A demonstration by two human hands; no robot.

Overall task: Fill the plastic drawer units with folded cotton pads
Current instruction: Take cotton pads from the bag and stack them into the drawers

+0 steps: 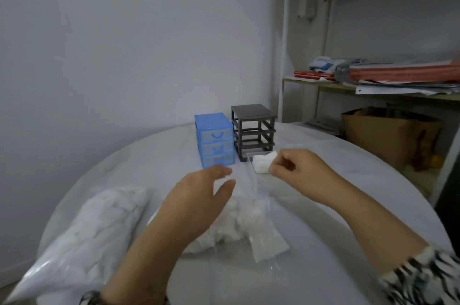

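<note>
A blue drawer unit [214, 139] with three shut drawers stands at the far middle of the round white table [348, 180]. Beside it on the right is a dark grey frame [253, 130] with its slots empty. A clear drawer [258, 167] lies in front of the grey frame and holds folded white cotton pads [261, 164]. My right hand [296, 167] pinches at the pads' right edge. My left hand [201, 195] hovers open just left of the drawer, holding nothing. A heap of loose cotton pads [249, 225] lies in clear plastic below my hands.
A large plastic bag of white cotton [94, 225] lies at the table's left. A metal shelf [373, 85] with papers and red folders stands at the right, and a brown paper bag [388, 135] sits under it. A plain wall is behind the table.
</note>
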